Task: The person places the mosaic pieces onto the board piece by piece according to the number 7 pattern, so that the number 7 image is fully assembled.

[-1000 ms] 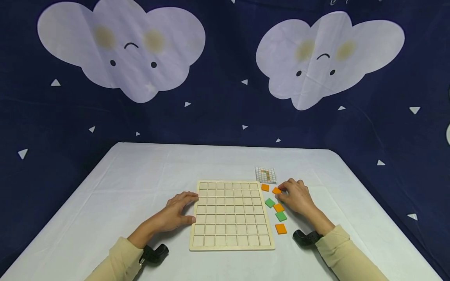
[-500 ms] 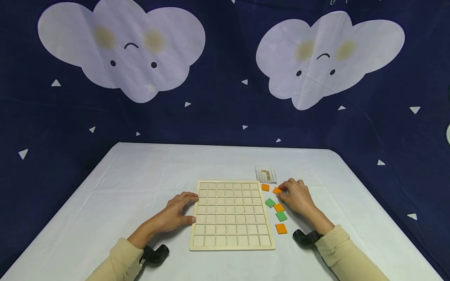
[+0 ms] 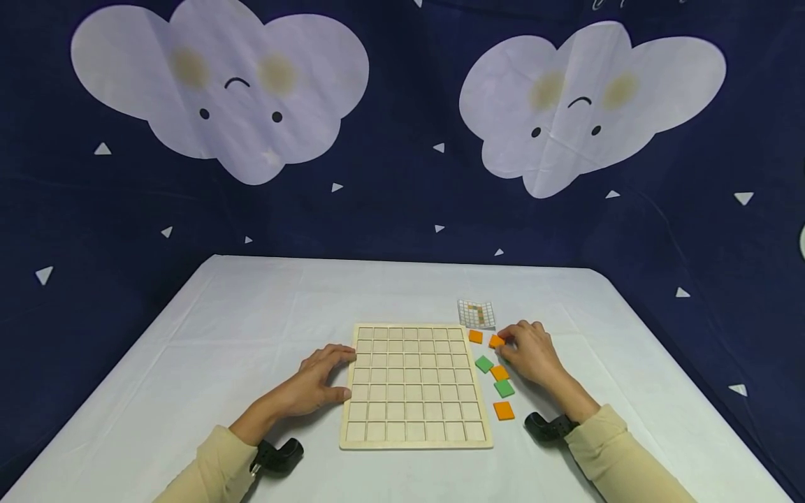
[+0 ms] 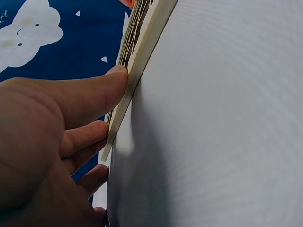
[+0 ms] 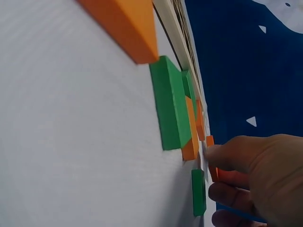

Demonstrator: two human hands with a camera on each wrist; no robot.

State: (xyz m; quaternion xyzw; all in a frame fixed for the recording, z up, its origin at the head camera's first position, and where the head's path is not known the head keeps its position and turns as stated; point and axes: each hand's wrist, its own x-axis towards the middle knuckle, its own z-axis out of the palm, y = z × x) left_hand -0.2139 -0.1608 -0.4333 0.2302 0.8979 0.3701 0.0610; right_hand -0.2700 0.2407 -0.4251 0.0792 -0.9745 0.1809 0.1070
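A pale wooden grid board lies on the white table. My left hand rests against its left edge, fingers and thumb spread; in the left wrist view the thumb touches the rim. Beyond the board's right side, my right hand pinches an orange square tile between thumb and fingertips. In the right wrist view a green tile stands out below this hand, mostly covered from above. Nearby lie another orange tile, a green tile, and an orange tile touching a green one.
A small printed grid card with a coloured pattern lies behind the tiles. Closest to the front is a separate orange tile. The white table ends at a dark blue curtain with clouds. Both wrists wear black devices.
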